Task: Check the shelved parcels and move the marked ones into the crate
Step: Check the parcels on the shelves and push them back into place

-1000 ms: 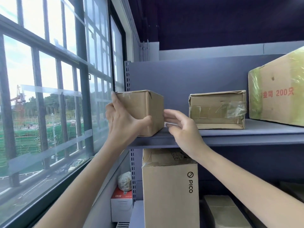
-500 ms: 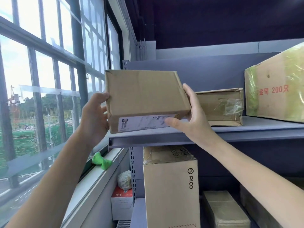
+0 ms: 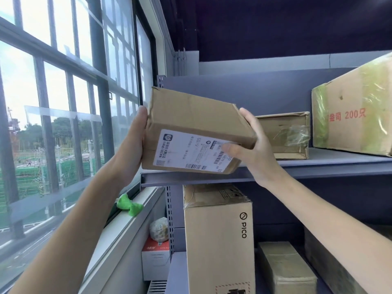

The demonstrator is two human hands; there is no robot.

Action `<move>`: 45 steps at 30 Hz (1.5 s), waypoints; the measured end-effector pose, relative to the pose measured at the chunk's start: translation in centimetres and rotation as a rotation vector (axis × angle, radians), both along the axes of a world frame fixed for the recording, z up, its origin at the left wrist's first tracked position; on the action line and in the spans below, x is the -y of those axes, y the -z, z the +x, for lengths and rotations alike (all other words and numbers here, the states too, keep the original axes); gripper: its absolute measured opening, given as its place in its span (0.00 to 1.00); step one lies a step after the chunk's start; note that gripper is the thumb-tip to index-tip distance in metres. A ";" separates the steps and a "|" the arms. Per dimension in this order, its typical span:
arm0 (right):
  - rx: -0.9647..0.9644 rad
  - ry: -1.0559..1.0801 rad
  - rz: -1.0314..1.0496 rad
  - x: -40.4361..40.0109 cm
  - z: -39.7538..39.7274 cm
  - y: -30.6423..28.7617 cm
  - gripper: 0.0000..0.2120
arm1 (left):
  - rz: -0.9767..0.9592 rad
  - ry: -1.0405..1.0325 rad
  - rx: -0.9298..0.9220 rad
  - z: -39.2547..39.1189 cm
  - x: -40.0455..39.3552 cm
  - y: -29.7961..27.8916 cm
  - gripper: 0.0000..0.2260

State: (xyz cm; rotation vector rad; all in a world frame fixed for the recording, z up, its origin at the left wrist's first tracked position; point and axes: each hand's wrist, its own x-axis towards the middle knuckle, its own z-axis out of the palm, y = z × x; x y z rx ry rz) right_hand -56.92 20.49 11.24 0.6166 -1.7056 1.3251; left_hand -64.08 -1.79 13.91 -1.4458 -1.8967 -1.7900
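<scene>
Bare shelf board between taped box and edge

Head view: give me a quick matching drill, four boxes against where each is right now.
1 labelled parcel
2 taped box
3 PICO carton
4 box printed 200

A far right of the upper shelf
B held in both hands
C below the upper shelf
D on the upper shelf, behind the right hand

Pairs: 1-B, 2-D, 3-C, 4-A. The left hand grips the parcel's other end.
</scene>
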 end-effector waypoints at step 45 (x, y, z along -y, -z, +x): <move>-0.125 0.128 -0.387 1.0 -1.1 0.4 0.18 | 0.306 -0.488 -0.146 -2.0 -0.9 0.5 0.23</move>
